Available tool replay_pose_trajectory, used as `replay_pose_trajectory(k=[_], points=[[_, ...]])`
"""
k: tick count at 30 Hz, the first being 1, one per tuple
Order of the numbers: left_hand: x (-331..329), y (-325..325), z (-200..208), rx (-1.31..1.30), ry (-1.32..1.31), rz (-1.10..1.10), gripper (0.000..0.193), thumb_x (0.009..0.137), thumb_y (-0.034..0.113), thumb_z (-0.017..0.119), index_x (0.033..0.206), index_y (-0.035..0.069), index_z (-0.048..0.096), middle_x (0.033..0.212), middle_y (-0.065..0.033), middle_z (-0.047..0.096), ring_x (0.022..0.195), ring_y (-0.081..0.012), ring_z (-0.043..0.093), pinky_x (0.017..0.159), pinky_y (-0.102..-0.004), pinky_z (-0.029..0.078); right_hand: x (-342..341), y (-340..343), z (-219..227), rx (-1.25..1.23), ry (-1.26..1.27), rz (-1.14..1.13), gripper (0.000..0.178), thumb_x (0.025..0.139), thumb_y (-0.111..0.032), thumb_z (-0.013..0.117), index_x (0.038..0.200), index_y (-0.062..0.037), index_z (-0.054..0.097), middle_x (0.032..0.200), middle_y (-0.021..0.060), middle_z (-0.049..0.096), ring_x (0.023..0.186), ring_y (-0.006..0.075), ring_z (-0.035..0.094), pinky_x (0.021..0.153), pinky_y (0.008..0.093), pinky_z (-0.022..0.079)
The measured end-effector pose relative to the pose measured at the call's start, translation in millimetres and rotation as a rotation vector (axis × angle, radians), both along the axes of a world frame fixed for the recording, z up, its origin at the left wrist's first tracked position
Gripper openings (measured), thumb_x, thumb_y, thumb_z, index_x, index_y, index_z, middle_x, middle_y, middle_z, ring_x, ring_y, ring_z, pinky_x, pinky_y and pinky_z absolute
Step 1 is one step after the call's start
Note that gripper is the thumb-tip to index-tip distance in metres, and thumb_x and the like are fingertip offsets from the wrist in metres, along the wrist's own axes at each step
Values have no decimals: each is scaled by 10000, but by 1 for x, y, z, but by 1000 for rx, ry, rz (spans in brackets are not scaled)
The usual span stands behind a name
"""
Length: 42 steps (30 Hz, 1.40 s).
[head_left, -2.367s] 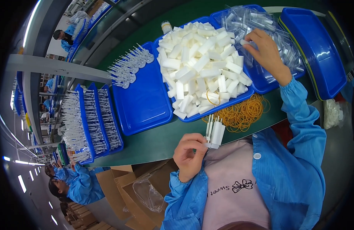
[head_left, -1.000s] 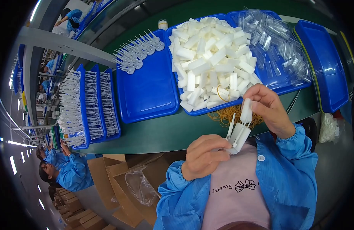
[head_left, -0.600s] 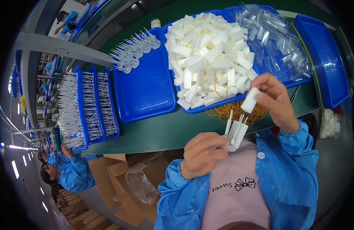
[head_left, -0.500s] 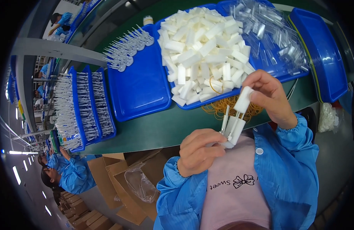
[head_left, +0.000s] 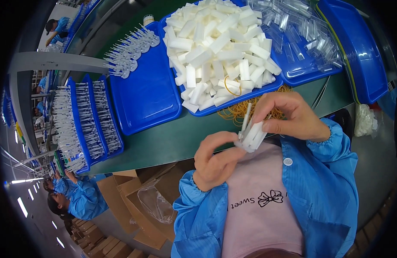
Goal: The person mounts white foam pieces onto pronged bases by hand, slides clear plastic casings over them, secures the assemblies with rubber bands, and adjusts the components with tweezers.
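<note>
In front of my chest, my left hand pinches the base of a white plastic part with thin upright rods. My right hand grips a white foam block from above, its fingers curled around it. The block now sits low among the rods, close to the part's base. One rod sticks up beside the block, left of my right fingertips. My right fingers hide part of the block and the other rods.
Beyond my hands, a blue tray holds heaped foam blocks, with tan rubber bands beside it. Clear plastic pieces lie further right; stacked blue trays stand beyond. Leftward are similar white parts and filled blue bins. Cardboard boxes stand below.
My right hand has moved down and left, bringing the foam block down along the rods toward the base. The tray scene has shifted slightly left and up in the view.
</note>
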State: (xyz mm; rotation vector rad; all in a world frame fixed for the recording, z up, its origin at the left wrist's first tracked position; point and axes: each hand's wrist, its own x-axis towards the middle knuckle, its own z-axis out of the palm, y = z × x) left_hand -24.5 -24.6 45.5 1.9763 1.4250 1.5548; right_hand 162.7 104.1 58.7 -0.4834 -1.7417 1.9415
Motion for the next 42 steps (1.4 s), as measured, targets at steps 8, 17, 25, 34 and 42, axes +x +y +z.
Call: replay_pose_trajectory(k=[8,17,25,34,42], points=[[-41,-8,-17,-116,82,204,441,802,294,714,1081,-33,618,1111,-199,610,987,-345,609,867,-421,471,1,-7,-5,-151,32,12,161,869,-92,660,994,2,622,956,65,640,906,119,599,807,260,470],[-87,-14,-63,-313,578,536,397,853,202,645,1213,49,582,1085,-107,603,1066,-286,530,1026,-449,338,-2,-10,-9,-191,21,30,195,878,-134,658,1004,6,612,969,76,641,902,120,601,804,256,477],[-89,-13,-70,-217,474,560,268,823,91,652,1090,72,675,983,-69,646,960,-244,570,934,-406,404,-2,-9,-10,-235,7,23,191,873,-117,659,1009,9,611,970,79,643,907,126,607,813,256,481],[-89,-22,-62,-254,444,505,275,780,100,700,1054,79,701,921,-53,673,890,-228,583,844,-367,430,0,-11,-11,-221,2,30,194,862,-115,669,1002,9,619,968,87,645,915,136,606,823,270,475],[-82,-13,-63,-239,436,523,279,769,94,709,1048,80,706,928,-61,681,894,-228,585,843,-366,434,-3,-10,-11,-241,-7,39,192,859,-119,675,1000,1,625,974,90,647,918,143,608,827,275,471]])
